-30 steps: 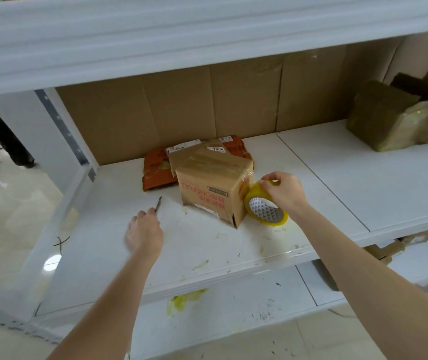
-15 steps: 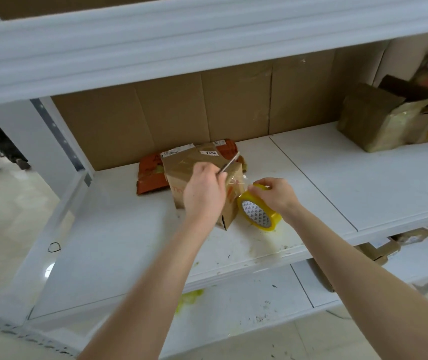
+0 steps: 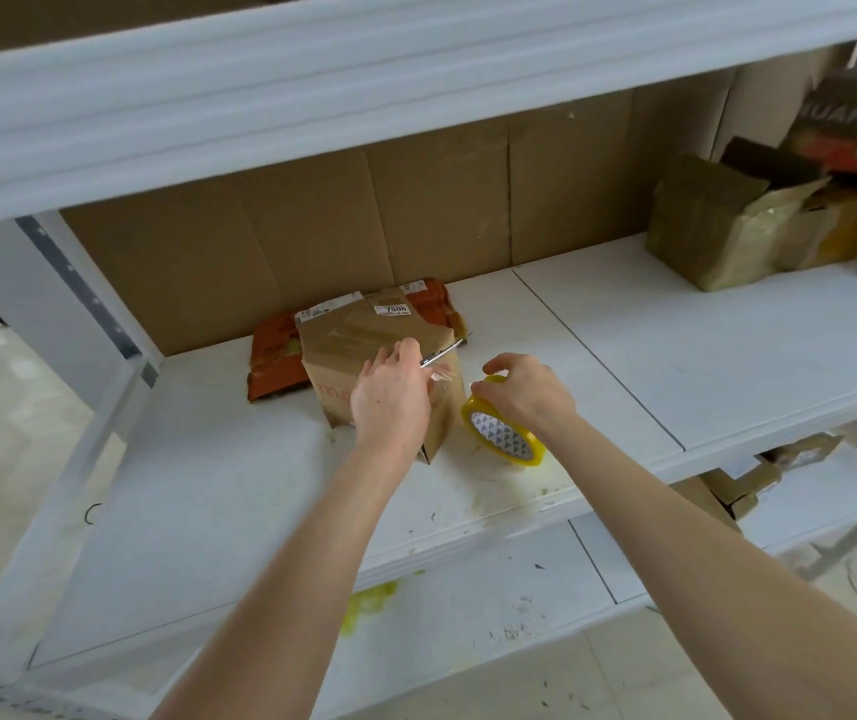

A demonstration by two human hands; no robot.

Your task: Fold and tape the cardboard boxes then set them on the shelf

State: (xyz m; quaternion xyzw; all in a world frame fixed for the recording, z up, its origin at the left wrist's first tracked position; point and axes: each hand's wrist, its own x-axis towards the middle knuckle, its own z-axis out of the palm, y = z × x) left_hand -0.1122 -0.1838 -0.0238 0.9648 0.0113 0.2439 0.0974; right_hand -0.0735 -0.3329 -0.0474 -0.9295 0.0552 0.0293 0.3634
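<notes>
A small brown cardboard box (image 3: 358, 335) with white labels stands on the white shelf (image 3: 727, 345), left of centre. My left hand (image 3: 390, 397) is in front of the box and pinches a thin metal blade (image 3: 444, 352) against the box's right upper edge, where a strip of clear tape (image 3: 439, 375) runs off. My right hand (image 3: 525, 392) grips a yellow tape roll (image 3: 501, 436) standing on edge just right of the box.
A flattened orange carton (image 3: 273, 356) lies behind the box against the cardboard back wall. Several taped brown boxes (image 3: 717, 226) stand at the shelf's far right. A lower shelf (image 3: 468, 615) with yellow stains runs below. More boxes (image 3: 738, 491) sit under the right side.
My left hand lifted the blade from the shelf at the left and carried it to the box's right edge, by the tape. The right hand has held the roll beside the box.
</notes>
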